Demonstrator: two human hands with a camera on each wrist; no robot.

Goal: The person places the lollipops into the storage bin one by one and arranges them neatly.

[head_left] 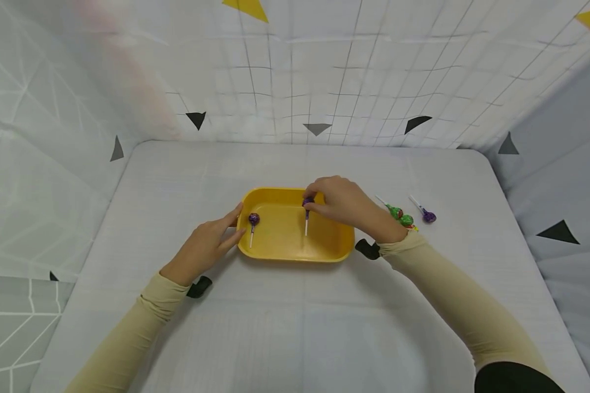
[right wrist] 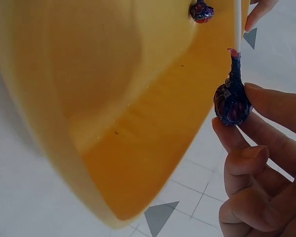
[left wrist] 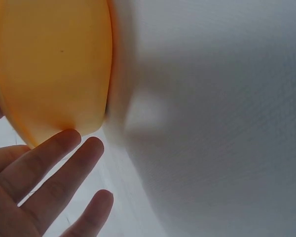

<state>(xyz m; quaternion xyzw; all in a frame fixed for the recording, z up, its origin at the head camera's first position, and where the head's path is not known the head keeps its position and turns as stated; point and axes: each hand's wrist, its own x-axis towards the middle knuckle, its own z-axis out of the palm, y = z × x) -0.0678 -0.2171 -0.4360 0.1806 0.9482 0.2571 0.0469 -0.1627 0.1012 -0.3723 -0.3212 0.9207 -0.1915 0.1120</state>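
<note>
In the head view, my right hand pinches a purple-wrapped lollipop by its candy end, over the right part of a yellow tray. The right wrist view shows thumb and forefinger on the dark wrapper of this lollipop, its white stick pointing away from the palm. Another purple lollipop lies inside the tray at its left end. My left hand touches the tray's left end, thumb and fingertips at the rim. Seen from the left wrist, its fingers are straight and spread against the tray's outer wall.
Right of the tray, green-wrapped lollipops lie close together, partly hidden behind my right wrist. A purple lollipop lies just beyond them. A white cloth covers the table, and patterned white curtains stand behind it.
</note>
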